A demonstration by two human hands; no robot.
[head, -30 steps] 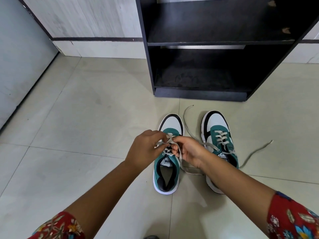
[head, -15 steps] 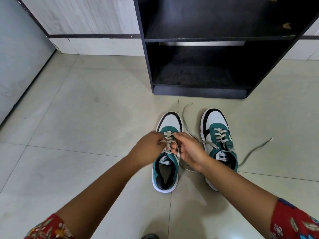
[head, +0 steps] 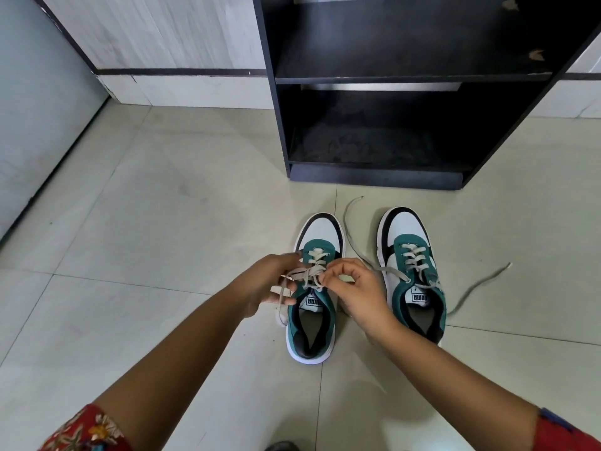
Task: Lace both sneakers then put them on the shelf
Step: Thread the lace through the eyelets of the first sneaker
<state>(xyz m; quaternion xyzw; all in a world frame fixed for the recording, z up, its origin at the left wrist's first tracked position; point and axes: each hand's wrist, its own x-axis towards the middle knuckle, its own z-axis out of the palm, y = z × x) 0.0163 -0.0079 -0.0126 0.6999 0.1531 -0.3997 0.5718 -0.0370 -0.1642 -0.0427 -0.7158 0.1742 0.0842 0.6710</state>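
Sneakers sit side by side on floor, near shelf (head: pixel 419 76). Left hand (head: pixel 266 284) and right hand (head: pixel 354 288) each pinch lace (head: pixel 305 273) over left sneaker (head: pixel 313 288). Keep tension even, snug knot. Right sneaker (head: pixel 413 271) ends trail loose.

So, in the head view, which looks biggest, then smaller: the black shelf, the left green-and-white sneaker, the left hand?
1. Black wooden shelf unit, clearly largest.
2. Left green-and-white sneaker.
3. Left hand, smallest; it is nearer the camera, so this rank is less sure.
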